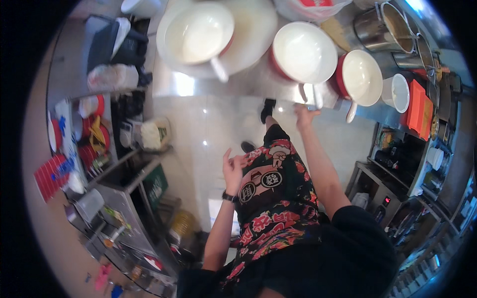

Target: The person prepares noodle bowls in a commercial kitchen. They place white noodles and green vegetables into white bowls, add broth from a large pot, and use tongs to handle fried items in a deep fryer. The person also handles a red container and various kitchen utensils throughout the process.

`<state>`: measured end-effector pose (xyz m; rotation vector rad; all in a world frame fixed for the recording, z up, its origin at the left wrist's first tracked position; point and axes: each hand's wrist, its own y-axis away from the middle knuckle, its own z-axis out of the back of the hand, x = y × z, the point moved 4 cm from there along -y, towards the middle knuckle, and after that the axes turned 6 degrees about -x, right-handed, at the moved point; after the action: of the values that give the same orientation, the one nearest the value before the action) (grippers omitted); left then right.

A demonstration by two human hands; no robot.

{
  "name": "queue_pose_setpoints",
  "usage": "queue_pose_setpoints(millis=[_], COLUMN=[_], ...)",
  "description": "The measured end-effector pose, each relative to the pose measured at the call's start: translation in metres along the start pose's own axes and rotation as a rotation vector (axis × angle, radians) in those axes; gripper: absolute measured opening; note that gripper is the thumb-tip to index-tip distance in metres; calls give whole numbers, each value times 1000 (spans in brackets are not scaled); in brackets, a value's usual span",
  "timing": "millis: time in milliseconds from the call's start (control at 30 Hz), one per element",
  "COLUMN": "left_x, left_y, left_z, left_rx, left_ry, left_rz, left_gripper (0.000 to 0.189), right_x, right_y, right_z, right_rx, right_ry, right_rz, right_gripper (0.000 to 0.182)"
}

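Note:
My left hand, with a dark watch at its wrist, is held in front of the patterned apron and holds nothing. Near the front edge of the steel counter, my right hand has its fingers apart, just below the handle of a red-and-white bowl. A smaller red-and-white handled bowl stands to its right. On the left, a white handled bowl rests on a large pale round basin. A white plastic tub sits beside red-orange containers.
Steel pots stand at the upper right, beyond the bowls. A plastic bag lies at the top. Steel shelving with containers runs down the left, and a steel cabinet stands at the right.

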<state>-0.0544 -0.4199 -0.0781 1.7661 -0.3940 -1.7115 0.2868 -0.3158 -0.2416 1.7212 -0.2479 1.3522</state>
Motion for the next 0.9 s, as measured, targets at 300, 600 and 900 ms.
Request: queue_pose_setpoints(millis=[300, 600, 900], left_x=[211, 236, 241], left_y=[140, 93, 88], left_z=[160, 52, 8], left_rx=[-375, -248, -474], left_ry=[49, 216, 12], left_rz=[418, 329, 377], left_gripper=[47, 30, 51], right_x=[53, 33, -38], right_y=[-12, 17, 7], right_z=[26, 181, 131], right_rx=[-29, 221, 208], right_ry=[67, 320, 889], right_rz=[-40, -435, -376], right_gripper=[71, 35, 28])
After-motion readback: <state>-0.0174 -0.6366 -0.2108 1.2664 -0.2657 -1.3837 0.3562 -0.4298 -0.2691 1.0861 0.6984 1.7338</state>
